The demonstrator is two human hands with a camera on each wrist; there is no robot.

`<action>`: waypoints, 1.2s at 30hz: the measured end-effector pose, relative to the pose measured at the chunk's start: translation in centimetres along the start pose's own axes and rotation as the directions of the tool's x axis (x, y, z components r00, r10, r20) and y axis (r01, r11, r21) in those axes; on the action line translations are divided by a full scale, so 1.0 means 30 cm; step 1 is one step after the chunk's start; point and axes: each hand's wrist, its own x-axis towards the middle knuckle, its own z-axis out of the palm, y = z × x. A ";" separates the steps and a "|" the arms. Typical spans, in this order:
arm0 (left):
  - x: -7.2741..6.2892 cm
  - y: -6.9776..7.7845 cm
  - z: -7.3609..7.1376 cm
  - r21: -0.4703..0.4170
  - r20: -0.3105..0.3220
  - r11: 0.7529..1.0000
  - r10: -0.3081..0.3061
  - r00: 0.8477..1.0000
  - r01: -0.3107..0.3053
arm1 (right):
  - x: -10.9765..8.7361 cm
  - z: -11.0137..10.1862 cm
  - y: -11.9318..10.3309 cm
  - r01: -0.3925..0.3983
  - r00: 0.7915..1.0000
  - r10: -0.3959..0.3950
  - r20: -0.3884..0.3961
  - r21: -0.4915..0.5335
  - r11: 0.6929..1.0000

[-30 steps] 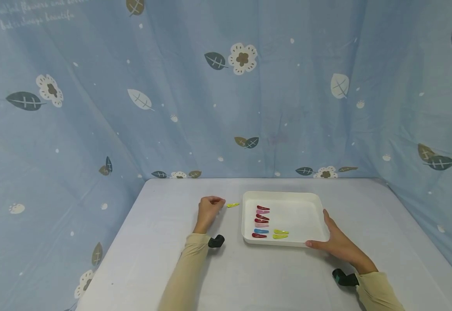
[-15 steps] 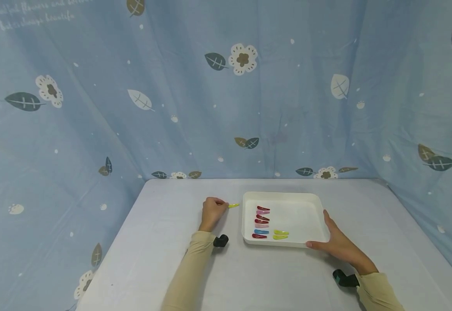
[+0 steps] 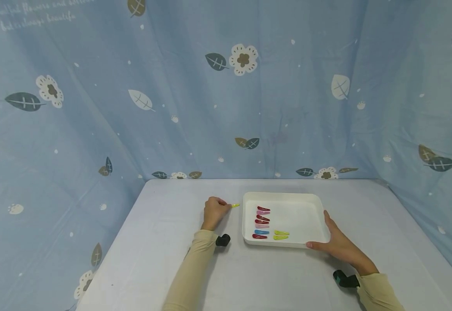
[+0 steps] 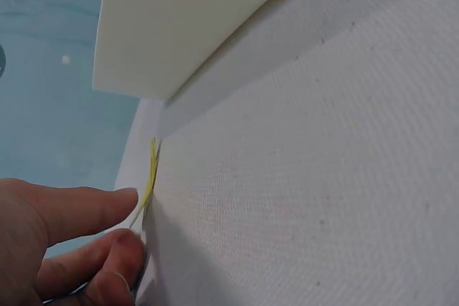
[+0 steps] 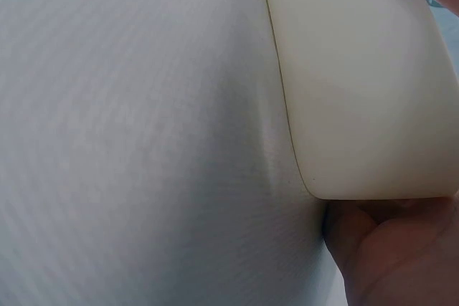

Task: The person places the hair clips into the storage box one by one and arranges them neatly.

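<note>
Left of the white tray (image 3: 303, 216), my left hand (image 3: 215, 212) pinches one end of a yellow snap hair clip (image 3: 235, 205) between thumb and fingers. In the left wrist view the yellow clip (image 4: 152, 166) sticks out past the fingertips, close to the tabletop and apart from the tray wall (image 4: 179, 19). My right hand (image 3: 340, 244) spans the tray's near right corner, its thumb along the front wall and its straight fingers along the right side. Inside the tray, a column of red, pink and blue clips (image 3: 262, 222) lies at the left, with two yellow clips (image 3: 281, 235) beside its lower end.
A white cloth covers the table (image 3: 152, 250). Blue patterned curtain (image 3: 288, 108) hangs along the back and both sides. Each wrist carries a small black camera, seen as a left camera (image 3: 223, 240) and a right camera (image 3: 345, 279).
My left hand has moved right to the yellow clip and taken hold of its left end. The right hand and the tray have stayed in place.
</note>
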 end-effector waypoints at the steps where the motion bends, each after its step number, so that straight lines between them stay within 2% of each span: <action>1: -0.001 0.002 0.001 0.006 0.000 1.000 0.003 1.000 -0.003 | 0.000 0.000 0.001 0.006 1.000 -0.006 -0.002 -0.002 1.000; 12: -0.015 0.021 0.004 0.049 -0.013 0.999 0.005 1.000 -0.005 | -0.002 0.001 0.003 0.017 1.000 -0.017 -0.007 -0.007 1.000; 21: -0.006 0.009 0.015 0.040 -0.028 0.999 0.025 0.999 -0.024 | -0.002 0.000 -0.001 0.021 1.000 -0.021 -0.010 -0.010 1.000; 29: -0.014 0.004 0.007 0.004 0.003 1.000 0.007 1.000 -0.007 | -0.003 -0.002 0.001 0.003 1.000 -0.003 -0.002 -0.020 1.000; 36: -0.018 0.002 -0.004 -0.013 -0.005 0.999 0.032 0.999 -0.032 | -0.004 -0.002 -0.002 0.016 1.000 -0.016 -0.007 -0.012 1.000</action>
